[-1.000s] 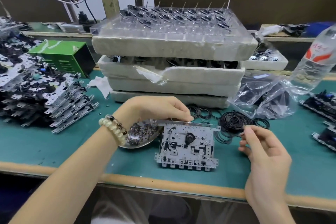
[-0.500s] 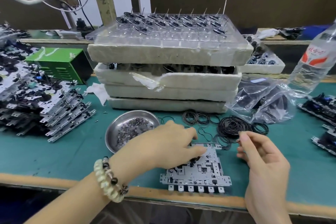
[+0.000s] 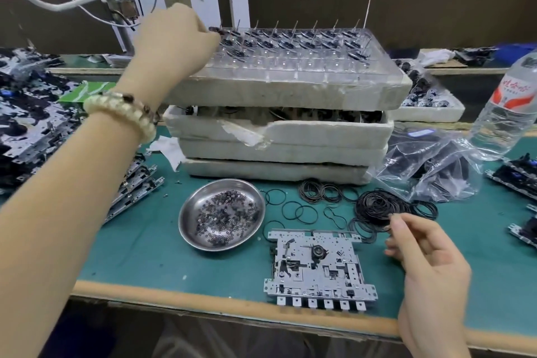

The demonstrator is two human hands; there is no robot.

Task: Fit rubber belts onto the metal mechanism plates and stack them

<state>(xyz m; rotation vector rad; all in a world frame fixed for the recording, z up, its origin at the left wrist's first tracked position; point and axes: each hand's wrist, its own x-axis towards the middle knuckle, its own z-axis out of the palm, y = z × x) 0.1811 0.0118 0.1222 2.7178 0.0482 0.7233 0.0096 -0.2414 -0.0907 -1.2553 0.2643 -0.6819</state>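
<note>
One metal mechanism plate (image 3: 318, 266) lies flat near the table's front edge, with neither hand on it. Just behind it is a pile of thin black rubber belts (image 3: 377, 206), and loose belts (image 3: 302, 212) are scattered to its left. My right hand (image 3: 427, 256) hovers right of the plate, its thumb and forefinger pinching a belt at the pile's edge. Stretched far back and up, my left hand (image 3: 174, 38) has its fingers curled round a black wheel with a pin (image 3: 216, 30) at the left end of the clear top tray (image 3: 290, 67).
A steel dish of small washers (image 3: 220, 213) sits left of the plate. Stacked foam trays (image 3: 276, 148) stand behind. Piled mechanism plates (image 3: 29, 131) fill the left side, and more plates (image 3: 517, 174) lie at the right. A plastic bag (image 3: 430, 166) and a bottle (image 3: 505, 113) stand at the back right.
My left hand laid the plate flat, let it go and rose to the top tray's wheels. My right hand stayed by the belt pile.
</note>
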